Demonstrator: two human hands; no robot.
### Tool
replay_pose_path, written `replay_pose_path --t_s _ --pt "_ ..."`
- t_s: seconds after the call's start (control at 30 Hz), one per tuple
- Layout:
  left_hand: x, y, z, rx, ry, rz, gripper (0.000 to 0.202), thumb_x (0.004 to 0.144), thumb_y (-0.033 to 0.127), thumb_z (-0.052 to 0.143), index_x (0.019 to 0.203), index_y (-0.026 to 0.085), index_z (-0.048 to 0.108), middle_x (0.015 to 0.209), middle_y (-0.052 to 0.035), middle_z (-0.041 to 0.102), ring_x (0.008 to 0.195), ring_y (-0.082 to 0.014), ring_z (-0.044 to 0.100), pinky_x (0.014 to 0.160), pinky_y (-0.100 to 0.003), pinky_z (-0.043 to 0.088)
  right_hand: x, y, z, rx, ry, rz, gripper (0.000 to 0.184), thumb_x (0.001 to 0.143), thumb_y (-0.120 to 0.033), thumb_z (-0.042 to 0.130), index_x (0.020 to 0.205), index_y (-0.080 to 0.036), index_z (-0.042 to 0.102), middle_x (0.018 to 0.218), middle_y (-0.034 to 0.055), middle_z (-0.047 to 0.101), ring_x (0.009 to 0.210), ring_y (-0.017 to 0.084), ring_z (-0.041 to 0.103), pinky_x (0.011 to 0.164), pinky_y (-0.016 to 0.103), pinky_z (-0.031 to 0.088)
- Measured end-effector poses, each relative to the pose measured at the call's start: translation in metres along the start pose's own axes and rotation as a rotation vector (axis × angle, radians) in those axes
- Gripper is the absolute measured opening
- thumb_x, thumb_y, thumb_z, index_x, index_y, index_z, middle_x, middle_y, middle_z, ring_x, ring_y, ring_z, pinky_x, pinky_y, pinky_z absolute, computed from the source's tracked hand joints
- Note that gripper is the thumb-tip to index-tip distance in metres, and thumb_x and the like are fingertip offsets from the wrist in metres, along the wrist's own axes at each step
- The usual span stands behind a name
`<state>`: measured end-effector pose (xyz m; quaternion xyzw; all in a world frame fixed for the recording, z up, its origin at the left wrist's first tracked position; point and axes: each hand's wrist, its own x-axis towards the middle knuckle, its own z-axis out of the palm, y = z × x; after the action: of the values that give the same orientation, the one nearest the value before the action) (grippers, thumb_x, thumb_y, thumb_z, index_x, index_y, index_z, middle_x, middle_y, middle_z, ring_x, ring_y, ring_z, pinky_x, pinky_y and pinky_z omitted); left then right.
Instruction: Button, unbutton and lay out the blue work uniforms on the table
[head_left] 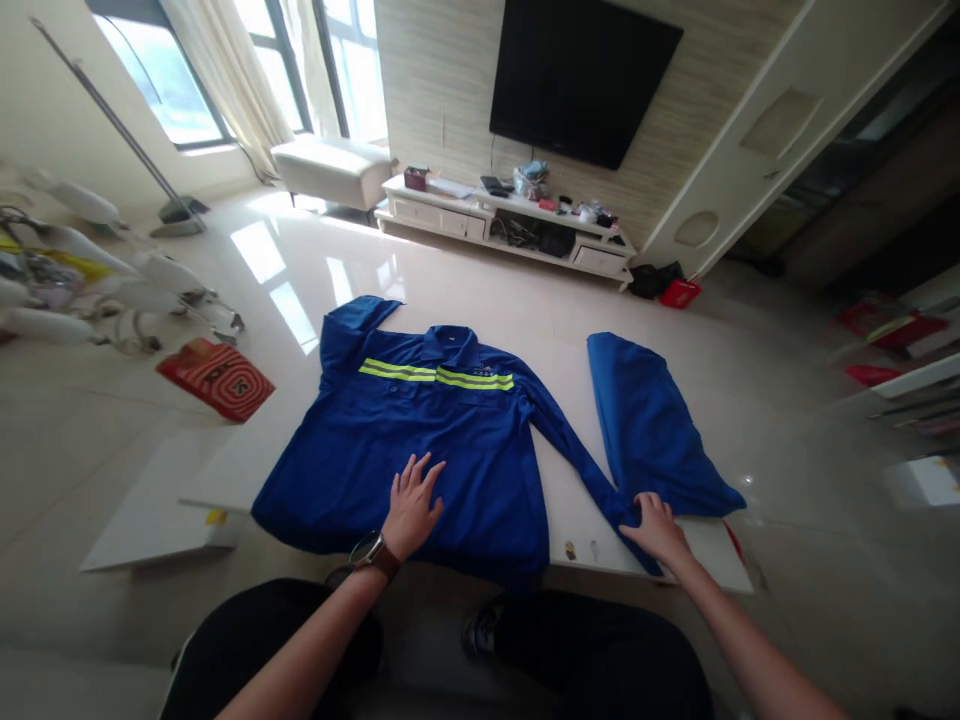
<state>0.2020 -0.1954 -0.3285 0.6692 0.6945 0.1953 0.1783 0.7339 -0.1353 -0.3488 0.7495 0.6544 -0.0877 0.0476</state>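
A blue work jacket (480,480) lies spread on the low white table, collar pointing away from me. A yellow-green and grey reflective stripe (474,379) runs across its chest. My left hand (412,510), with a watch on its wrist, is open over the lower front of the jacket, fingers spread. Out to the right, my right hand (658,530) has its fingers curled onto the jacket's long sleeve (574,445) near the cuff. The other sleeve (349,325) bends at the far left. Just beyond my right hand lies a folded blue garment (652,420).
The white table (577,515) stands before my knees. A red patterned bag (217,380) is on its left. Blurred white machine parts (112,260) stand farther left. Along the far wall are a cluttered TV cabinet (450,215), a television (581,75) and a light bench (334,170).
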Motion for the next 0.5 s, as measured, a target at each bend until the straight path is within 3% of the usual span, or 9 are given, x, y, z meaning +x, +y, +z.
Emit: replay_pose_path --t_s 0.1,0.27,0.37,0.5 --pt "-0.046 0.018 0.003 0.007 -0.004 0.054 0.065 0.086 0.013 0.054 0.149 0.029 0.052 0.165 -0.0081 0.038 0.159 -0.034 0.019 0.126 -0.062 0.023 -0.026 -0.005 0.02 0.178 0.068 0.053 0.056 0.07 -0.04 0.071 0.121 -0.023 0.058 0.149 0.0141 0.046 0.134 0.038 0.046 0.098 0.05 0.048" --pt "-0.104 0.035 -0.009 -0.014 -0.14 0.069 0.068 0.08 0.012 0.059 0.145 0.031 0.054 0.163 -0.0064 0.04 0.158 -0.0333 0.023 0.125 -0.061 0.024 -0.067 -0.027 0.026 0.52 0.174 0.101 0.028 0.068 -0.023 0.066 0.095 -0.02 0.072 0.116 0.0173 0.069 0.121 0.038 0.061 0.105 0.049 0.045" --pt "-0.119 0.025 -0.022 -0.046 -0.1 0.05 0.064 0.081 0.014 0.06 0.142 0.03 0.055 0.162 -0.0075 0.04 0.157 -0.0334 0.024 0.123 -0.058 0.029 -0.064 -0.026 0.0 0.669 0.272 0.142 0.022 0.07 -0.028 0.063 0.087 -0.02 0.074 0.097 0.0148 0.074 0.106 0.035 0.068 0.098 0.047 0.05" --pt "-0.127 -0.002 -0.039 -0.125 -0.01 0.009 0.054 0.085 0.021 0.058 0.139 0.026 0.058 0.155 -0.0109 0.044 0.148 -0.0332 0.037 0.119 -0.055 0.038 -0.036 0.005 -0.067 0.917 0.472 0.231 0.032 0.071 -0.041 0.062 0.088 -0.017 0.074 0.086 0.0129 0.075 0.088 0.031 0.071 0.08 0.04 0.058"
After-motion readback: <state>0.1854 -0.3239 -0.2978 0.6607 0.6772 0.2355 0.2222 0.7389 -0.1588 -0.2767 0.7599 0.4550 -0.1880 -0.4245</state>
